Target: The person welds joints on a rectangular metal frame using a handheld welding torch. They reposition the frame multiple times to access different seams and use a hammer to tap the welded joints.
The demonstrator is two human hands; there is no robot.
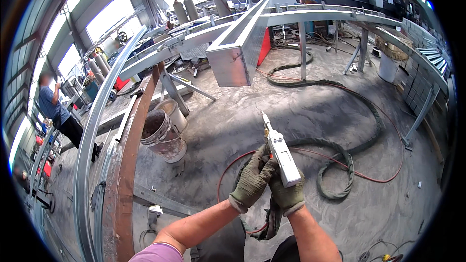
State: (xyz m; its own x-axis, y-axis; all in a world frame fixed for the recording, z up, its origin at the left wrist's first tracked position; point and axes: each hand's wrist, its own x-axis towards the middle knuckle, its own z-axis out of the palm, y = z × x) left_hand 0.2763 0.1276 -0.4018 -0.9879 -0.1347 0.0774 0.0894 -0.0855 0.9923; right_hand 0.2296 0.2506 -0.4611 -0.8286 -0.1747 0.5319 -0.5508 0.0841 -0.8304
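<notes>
A white handheld welding gun (284,157) with a thin brass-coloured nozzle points up and away from me. A fine wire sticks out past its tip. My right hand (287,191), in an olive work glove, is wrapped round the gun from below, partly hidden by its body. My left hand (253,180), gloved the same, closes on the gun's left side near the nozzle end. Beyond the gun, the end of a rectangular metal beam (225,68) juts toward me, discoloured along its corner. Nozzle and beam are apart.
A dark sleeved hose (361,140) and a red hose (388,177) loop over the concrete floor. Two dirty buckets (164,138) stand left, beside a rusty steel beam (127,165). A curved metal frame (330,15) spans the back on legs. A person (60,109) stands far left.
</notes>
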